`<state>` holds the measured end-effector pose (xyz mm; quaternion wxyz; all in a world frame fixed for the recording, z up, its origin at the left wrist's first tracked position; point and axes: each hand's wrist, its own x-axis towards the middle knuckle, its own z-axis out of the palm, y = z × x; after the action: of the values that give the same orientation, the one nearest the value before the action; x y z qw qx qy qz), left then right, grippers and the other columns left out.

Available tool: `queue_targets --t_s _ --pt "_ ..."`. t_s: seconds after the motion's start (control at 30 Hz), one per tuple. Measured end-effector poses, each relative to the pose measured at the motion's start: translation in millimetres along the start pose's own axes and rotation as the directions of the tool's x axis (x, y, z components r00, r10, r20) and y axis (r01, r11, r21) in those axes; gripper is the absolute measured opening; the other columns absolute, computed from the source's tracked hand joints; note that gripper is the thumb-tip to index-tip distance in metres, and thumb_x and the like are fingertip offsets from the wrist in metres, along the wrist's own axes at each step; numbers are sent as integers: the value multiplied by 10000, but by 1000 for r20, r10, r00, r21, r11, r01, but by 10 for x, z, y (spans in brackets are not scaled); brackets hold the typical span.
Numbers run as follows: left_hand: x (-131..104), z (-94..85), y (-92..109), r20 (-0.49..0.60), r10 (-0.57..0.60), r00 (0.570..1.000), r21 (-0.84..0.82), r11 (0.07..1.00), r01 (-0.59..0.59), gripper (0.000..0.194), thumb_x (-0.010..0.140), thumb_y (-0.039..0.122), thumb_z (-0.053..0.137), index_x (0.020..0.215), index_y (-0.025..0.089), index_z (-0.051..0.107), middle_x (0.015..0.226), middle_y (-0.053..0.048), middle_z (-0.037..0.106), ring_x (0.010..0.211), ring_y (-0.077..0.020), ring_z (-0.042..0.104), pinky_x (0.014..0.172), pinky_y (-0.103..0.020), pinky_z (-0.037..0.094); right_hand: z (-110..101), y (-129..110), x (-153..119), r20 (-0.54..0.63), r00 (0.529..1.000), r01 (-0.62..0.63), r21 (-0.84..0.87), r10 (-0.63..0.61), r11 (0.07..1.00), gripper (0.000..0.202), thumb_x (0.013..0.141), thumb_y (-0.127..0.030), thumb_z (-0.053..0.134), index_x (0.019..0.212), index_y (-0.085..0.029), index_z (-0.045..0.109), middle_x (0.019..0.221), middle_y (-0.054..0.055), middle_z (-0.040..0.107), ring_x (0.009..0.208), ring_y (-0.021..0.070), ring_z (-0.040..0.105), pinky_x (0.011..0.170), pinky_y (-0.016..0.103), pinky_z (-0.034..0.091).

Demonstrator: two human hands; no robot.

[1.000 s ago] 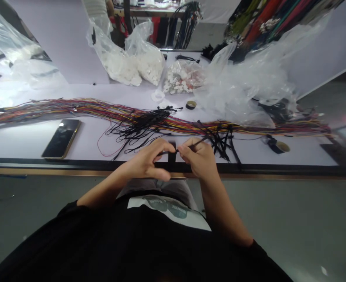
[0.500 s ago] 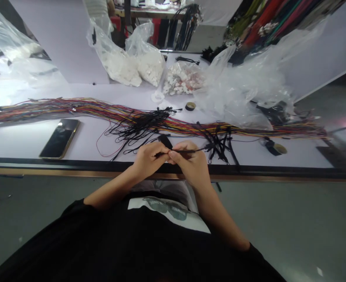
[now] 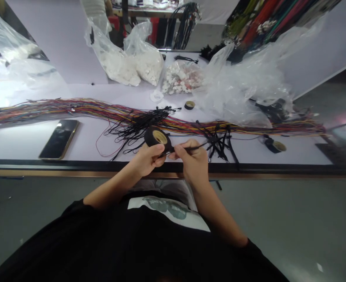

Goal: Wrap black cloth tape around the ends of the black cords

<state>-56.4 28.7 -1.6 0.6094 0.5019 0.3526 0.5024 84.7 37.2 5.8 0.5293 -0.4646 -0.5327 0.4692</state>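
Observation:
My left hand [image 3: 150,158] is closed on a roll of black tape [image 3: 152,135], whose yellowish core faces up. In my right hand [image 3: 194,158], thumb and fingers pinch a thin black cable [image 3: 201,145] that runs out to the right. Between the hands, a short dark stretch joins the roll and the cable; how the tape lies on it is too small to tell. Behind my left hand lies a pile of black looped cables [image 3: 142,125]. Right of my right hand is a cluster of short black wrapped pieces [image 3: 220,144].
A long bundle of coloured wires [image 3: 99,107] crosses the table. A phone [image 3: 59,140] lies at left. Other tape rolls lie behind [image 3: 189,105] and at right [image 3: 275,145]. Clear bags of white parts [image 3: 149,64] stand at the back. The table's dark front edge [image 3: 73,163] is close to me.
The tape roll has turned in my left hand, so its open core now shows. My hands have drawn slightly apart, and the right still pinches the cable.

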Motion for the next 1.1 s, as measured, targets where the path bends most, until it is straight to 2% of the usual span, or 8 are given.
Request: queue_targets --t_s 0.13,0.23,0.3,0.37,0.5,0.8,0.93,1.1 --pt "-87 -103 48 131 124 984 189 971 -148 710 309 587 823 833 189 559 774 -12 533 705 -146 508 603 -274 436 -77 -12 123 -22 996 -86 92 89 992 305 645 -368 704 597 -211 448 406 -76 526 376 95 509 445 227 415" --pt "-94 -177 86 351 127 928 268 935 -230 789 416 722 707 973 183 557 834 -32 551 680 -137 506 590 -264 424 -133 -90 122 53 999 -3 -123 10 992 220 649 -309 696 591 -195 516 437 -62 540 413 94 509 467 231 409" --pt "-66 -181 75 298 147 943 342 906 -250 588 683 695 543 959 176 547 773 -18 535 616 -111 477 566 -250 401 -144 -126 89 78 995 74 -242 -56 967 196 658 -290 682 578 -194 531 472 -55 544 430 93 499 467 234 396" --pt "-28 -149 44 156 213 965 473 842 -262 330 818 496 506 877 174 550 729 -5 524 617 -105 468 586 -242 396 -139 -129 54 90 989 143 -302 -121 942 189 672 -281 667 566 -196 536 522 -41 564 457 96 501 478 241 393" --pt "21 -53 2 126 326 937 650 687 -326 70 753 229 598 741 172 559 733 -7 564 714 -125 508 680 -253 419 -121 -72 11 95 966 257 -266 -240 929 177 705 -284 649 580 -207 551 602 -22 597 565 124 557 547 267 434" --pt "-19 8 27 -3 381 925 660 695 -284 57 719 138 575 672 170 573 661 10 555 615 -98 497 579 -214 410 -67 46 -29 10 996 89 -56 -89 994 242 732 -387 665 642 -202 538 460 -66 499 409 82 445 433 227 364" --pt "-33 -18 106 -39 236 971 527 830 -181 23 692 163 603 713 164 610 669 12 579 616 -92 526 564 -201 427 -85 10 5 46 986 164 -104 -160 981 232 732 -365 672 632 -201 541 538 -46 551 474 93 495 495 246 407" --pt "-40 -43 199 80 -43 996 291 957 18 104 712 236 592 733 145 640 603 24 561 517 -76 512 514 -204 425 -133 -44 76 127 956 276 -80 -265 958 194 722 -353 681 663 -210 564 647 -29 591 612 125 561 610 283 451"
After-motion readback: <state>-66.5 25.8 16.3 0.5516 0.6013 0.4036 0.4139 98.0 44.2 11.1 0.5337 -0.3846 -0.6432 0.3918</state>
